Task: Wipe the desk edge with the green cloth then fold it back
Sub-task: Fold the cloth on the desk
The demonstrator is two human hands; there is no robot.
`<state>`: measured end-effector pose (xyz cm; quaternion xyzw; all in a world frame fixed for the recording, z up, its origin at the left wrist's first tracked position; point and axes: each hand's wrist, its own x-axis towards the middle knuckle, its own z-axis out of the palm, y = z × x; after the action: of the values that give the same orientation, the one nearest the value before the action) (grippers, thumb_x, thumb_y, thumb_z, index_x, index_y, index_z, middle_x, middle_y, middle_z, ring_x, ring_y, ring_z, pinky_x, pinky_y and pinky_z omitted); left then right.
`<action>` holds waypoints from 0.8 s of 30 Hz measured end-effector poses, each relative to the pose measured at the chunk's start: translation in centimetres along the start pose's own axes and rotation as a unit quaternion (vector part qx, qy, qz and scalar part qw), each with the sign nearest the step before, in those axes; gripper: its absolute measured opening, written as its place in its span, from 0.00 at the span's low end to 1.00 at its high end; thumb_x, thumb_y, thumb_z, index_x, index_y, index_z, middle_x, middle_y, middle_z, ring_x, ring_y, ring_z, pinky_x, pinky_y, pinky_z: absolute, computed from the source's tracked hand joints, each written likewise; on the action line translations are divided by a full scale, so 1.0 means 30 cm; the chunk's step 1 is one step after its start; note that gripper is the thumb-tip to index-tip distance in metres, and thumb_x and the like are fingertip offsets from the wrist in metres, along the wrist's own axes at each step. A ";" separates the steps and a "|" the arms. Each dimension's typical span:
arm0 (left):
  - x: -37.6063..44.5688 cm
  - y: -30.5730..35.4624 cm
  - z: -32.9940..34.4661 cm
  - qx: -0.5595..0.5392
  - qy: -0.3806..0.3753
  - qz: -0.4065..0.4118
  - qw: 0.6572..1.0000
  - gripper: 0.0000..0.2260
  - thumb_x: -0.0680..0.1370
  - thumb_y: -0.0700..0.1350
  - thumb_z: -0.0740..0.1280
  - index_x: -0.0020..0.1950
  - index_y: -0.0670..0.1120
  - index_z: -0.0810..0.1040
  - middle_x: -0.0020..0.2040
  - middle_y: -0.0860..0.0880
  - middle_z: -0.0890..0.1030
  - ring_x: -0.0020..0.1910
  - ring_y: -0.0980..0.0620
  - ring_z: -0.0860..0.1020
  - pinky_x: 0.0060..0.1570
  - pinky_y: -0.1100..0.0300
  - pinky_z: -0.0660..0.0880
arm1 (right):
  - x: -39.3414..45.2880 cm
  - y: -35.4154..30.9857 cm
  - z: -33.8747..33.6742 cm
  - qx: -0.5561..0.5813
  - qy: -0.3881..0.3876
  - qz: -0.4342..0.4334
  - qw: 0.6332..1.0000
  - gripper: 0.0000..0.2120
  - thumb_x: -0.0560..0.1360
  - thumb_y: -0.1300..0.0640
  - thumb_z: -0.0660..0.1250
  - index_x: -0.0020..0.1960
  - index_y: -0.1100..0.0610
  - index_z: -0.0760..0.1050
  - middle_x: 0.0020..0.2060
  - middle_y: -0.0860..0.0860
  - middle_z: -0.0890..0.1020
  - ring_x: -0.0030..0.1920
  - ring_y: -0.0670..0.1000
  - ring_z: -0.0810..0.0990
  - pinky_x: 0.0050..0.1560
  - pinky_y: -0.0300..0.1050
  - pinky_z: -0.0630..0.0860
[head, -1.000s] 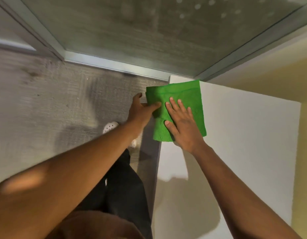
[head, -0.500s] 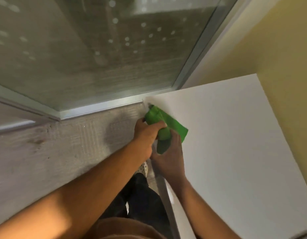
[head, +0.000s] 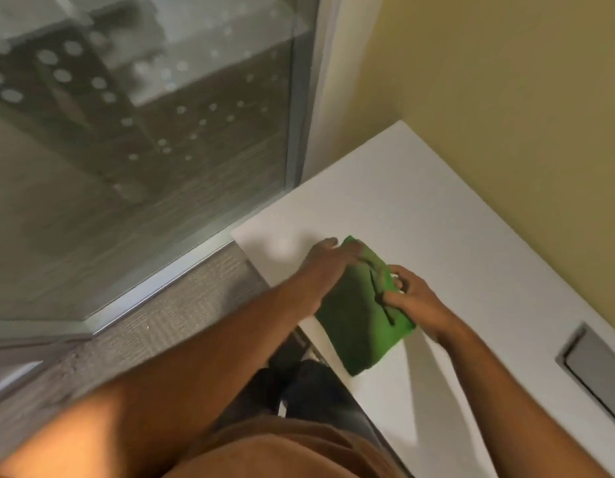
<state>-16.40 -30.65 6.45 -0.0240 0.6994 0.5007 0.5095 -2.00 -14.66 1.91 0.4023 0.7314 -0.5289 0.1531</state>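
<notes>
The green cloth (head: pixel 358 322) lies folded on the white desk (head: pixel 420 208), close to the desk's left edge. My left hand (head: pixel 325 267) rests on the cloth's far left part, fingers spread over it. My right hand (head: pixel 413 298) pinches the cloth's right border where a fold line runs. Part of the cloth's top is hidden under both hands.
A glass wall with a metal frame (head: pixel 182 267) stands left of the desk, above grey carpet (head: pixel 182 312). A yellow wall (head: pixel 506 98) runs behind. A grey cable hatch (head: pixel 596 367) is set into the desk at the right. My legs (head: pixel 299 391) stand beside the desk edge.
The cloth was bunched in both hands at the desk's corner edge; now it lies flat and folded on the desktop, nearer to me, with both hands on it. The view swung right.
</notes>
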 end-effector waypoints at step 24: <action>0.558 0.085 0.264 0.574 -0.119 0.133 0.799 0.10 0.74 0.40 0.78 0.54 0.49 0.91 0.41 0.56 0.88 0.44 0.57 0.84 0.50 0.61 0.81 | 0.081 0.423 -0.209 0.068 0.170 0.019 0.983 0.17 0.74 0.63 0.76 0.62 0.55 0.84 0.51 0.53 0.87 0.49 0.52 0.84 0.54 0.42 0.78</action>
<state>-20.35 -15.67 -3.98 0.4253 0.7891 0.0695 0.4378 7.24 -6.51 -5.45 0.5097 0.7010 -0.4988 0.0092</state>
